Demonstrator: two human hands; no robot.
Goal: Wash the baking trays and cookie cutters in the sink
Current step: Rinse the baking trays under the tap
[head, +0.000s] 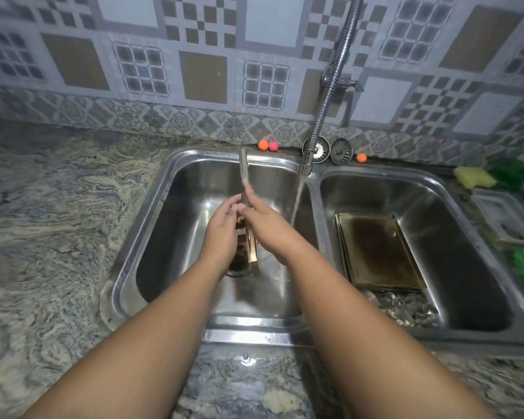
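Observation:
A metal baking tray [243, 164] stands on edge in the left sink basin [176, 207], seen almost end-on, above the drain. My left hand [224, 225] presses against its left face and my right hand [263, 219] grips its right face, fingers up along the rim. A stack of stained baking trays [375, 252] lies flat in the right basin [466, 237], with several cookie cutters [406, 306] in front of it. Water runs from the flexible tap [306, 167] just right of my hands.
Two sink strainers [330, 149] and small orange and pink balls [266, 145] sit on the back ledge. A yellow sponge [475, 176], green scrubber [511, 173] and a clear tray [505, 219] lie to the right. Granite counter [58, 222] spreads left.

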